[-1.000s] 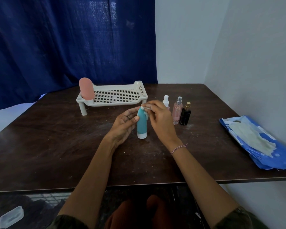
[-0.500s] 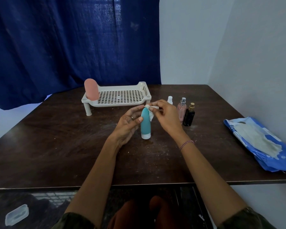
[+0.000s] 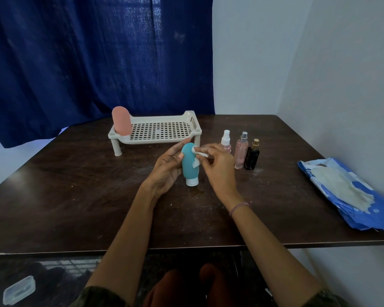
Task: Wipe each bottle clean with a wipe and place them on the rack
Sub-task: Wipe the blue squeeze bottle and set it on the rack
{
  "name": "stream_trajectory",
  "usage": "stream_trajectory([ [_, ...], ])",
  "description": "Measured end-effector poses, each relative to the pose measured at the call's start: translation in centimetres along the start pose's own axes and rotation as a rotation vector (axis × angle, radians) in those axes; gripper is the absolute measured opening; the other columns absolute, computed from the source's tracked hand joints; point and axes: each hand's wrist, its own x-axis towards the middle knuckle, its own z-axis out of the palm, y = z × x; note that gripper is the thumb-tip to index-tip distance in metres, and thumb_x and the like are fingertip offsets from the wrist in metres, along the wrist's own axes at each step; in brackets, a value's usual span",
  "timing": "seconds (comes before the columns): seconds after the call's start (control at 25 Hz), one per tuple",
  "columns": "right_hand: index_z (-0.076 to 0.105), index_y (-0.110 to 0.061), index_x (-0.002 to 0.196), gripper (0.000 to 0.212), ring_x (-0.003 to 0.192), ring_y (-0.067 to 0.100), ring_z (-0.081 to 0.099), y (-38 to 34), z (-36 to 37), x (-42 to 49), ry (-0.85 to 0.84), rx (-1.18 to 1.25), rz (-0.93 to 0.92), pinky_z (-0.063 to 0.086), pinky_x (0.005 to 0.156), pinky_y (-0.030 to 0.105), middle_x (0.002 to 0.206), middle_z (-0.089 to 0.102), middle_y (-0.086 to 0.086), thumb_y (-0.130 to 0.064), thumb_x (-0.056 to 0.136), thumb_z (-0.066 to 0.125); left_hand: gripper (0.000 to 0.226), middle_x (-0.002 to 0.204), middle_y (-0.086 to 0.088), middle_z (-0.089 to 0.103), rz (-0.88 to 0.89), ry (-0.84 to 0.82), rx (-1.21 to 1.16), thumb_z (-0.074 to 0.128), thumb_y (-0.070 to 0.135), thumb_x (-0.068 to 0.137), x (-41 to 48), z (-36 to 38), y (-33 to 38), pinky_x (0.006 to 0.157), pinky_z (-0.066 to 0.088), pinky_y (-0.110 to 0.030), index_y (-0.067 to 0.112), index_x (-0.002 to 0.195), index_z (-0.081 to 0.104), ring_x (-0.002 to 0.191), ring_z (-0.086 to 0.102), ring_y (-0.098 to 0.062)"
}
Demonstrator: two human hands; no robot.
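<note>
Left hand [image 3: 166,167] grips the upright teal bottle [image 3: 190,165] at table centre; right hand [image 3: 215,167] pinches a wipe [image 3: 200,155] against it. Rack [image 3: 160,131] lies at eleven o'clock, nearer the left hand.

1. The room around me is dim, with a cool bluish cast over everything.
2. Daylight seeps through the weave of the blue curtain [image 3: 93,63] ahead, brightest near its top.
3. The dark table [image 3: 75,196] carries a soft sheen at its left edge.
4. Shadows under my hands are faint and diffuse.
5. The wide lens bows the table edges and wall lines.
6. The lower corners look murky, possibly slightly soft.
</note>
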Motion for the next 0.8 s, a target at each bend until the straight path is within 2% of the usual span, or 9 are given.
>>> stream_trajectory([
  [0.12, 0.070, -0.005, 0.101, 0.020, 0.080, -0.008, 0.052, -0.1, 0.1, 0.2, -0.002, -0.022, -0.023, 0.041, 0.074, -0.001, 0.098, 0.066, 0.002, -0.005, 0.082, 0.068, 0.043, 0.133, -0.004, 0.056, -0.009, 0.003, -0.007, 0.051, 0.014, 0.087, 0.0, 0.0, 0.0, 0.096, 0.050, -0.036, 0.021, 0.129, 0.053, 0.120, 0.055, -0.019],
  [0.28, 0.069, -0.006, 0.104, 0.020, 0.088, -0.002, 0.054, -0.1, 0.2, 0.9, -0.008, -0.046, -0.031, 0.042, 0.077, 0.001, 0.102, 0.066, 0.003, -0.005, 0.084, 0.066, 0.041, 0.136, -0.005, 0.053, 0.003, 0.008, -0.011, 0.052, 0.015, 0.087, 0.0, 0.0, 0.1, 0.090, 0.052, -0.031, 0.022, 0.127, 0.055, 0.119, 0.055, -0.017],
  [0.4, 0.070, -0.005, 0.102, 0.020, 0.083, -0.006, 0.053, 0.2, 0.3, 0.1, -0.016, -0.049, -0.054, 0.042, 0.077, 0.000, 0.099, 0.065, 0.002, -0.003, 0.082, 0.067, 0.041, 0.137, -0.007, 0.053, 0.023, 0.025, -0.012, 0.051, 0.016, 0.087, -0.1, 0.0, 0.1, 0.090, 0.053, -0.032, 0.020, 0.127, 0.055, 0.118, 0.056, -0.018],
  [0.52, 0.070, -0.005, 0.101, 0.022, 0.086, -0.002, 0.055, 0.6, 0.2, -0.8, -0.044, -0.057, -0.048, 0.043, 0.080, 0.001, 0.099, 0.066, 0.004, -0.001, 0.080, 0.068, 0.038, 0.134, -0.006, 0.056, 0.020, 0.053, -0.013, 0.052, 0.018, 0.087, 0.0, 0.0, 0.2, 0.089, 0.053, -0.032, 0.022, 0.125, 0.057, 0.118, 0.057, -0.019],
  [0.8, 0.070, -0.003, 0.098, 0.018, 0.086, 0.001, 0.055, 0.0, -0.7, 0.5, -0.144, -0.166, -0.137, 0.039, 0.079, -0.002, 0.097, 0.067, 0.007, -0.001, 0.081, 0.067, 0.033, 0.131, -0.006, 0.054, 0.055, 0.097, 0.091, 0.039, 0.013, 0.098, 0.3, 0.2, -0.1, 0.087, 0.052, -0.031, 0.019, 0.128, 0.050, 0.113, 0.056, -0.016],
])
